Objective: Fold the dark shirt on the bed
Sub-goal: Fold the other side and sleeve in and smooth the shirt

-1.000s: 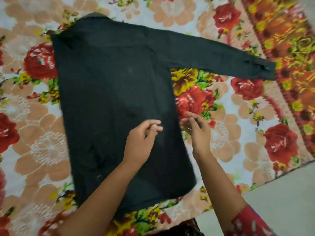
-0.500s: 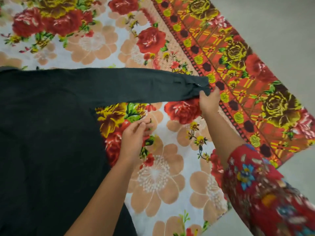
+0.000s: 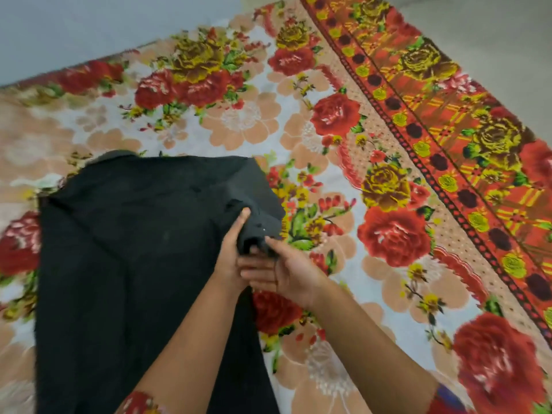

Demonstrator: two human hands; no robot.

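Observation:
The dark shirt (image 3: 128, 252) lies flat on the flowered bedspread (image 3: 343, 162), filling the left half of the head view. Its right sleeve (image 3: 257, 198) is folded back from the right and bunches up at the shirt's right edge. My left hand (image 3: 231, 255) holds the sleeve fabric at that edge, index finger stretched along the cloth. My right hand (image 3: 286, 270) grips the sleeve's cuff end from the right, thumb on top, fingers under. Both hands meet at the fold. The shirt's left sleeve is not visible.
The bedspread's red and orange patterned border (image 3: 448, 121) runs diagonally along the right side. Beyond it is pale floor (image 3: 493, 25) at the top right, and a grey wall (image 3: 89, 31) at the top left.
The right sleeve, stretched out to the right before, has been brought inward onto the shirt body by my right hand. My left hand moved from above the bedspread to the sleeve fold.

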